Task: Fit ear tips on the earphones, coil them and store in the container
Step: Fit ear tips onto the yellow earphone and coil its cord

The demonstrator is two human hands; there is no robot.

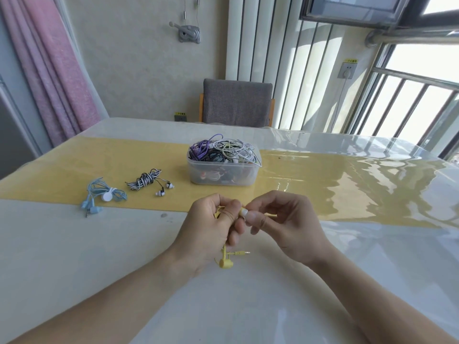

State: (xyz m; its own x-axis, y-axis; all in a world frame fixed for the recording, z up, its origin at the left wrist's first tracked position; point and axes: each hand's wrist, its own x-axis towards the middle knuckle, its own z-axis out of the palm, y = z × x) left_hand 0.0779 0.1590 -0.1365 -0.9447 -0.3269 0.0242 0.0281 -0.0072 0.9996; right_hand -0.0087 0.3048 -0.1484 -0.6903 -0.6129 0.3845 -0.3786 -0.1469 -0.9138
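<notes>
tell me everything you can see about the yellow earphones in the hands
The yellow earphones are a pale yellow wired set with a thin cable. The left hand grips the bunched cable, while the right hand pinches one end between thumb and fingers, where a small white piece shows. Below the left hand dangle a loose earbud without a visible tip and the plug with its metal end, just above the glossy table. The rest is hidden by fingers.

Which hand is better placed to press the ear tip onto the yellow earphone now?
The right hand. Its fingertips pinch the white ear tip at the earbud's end, while the left hand grips the yellow earphones, so it likely steadies them.
</notes>
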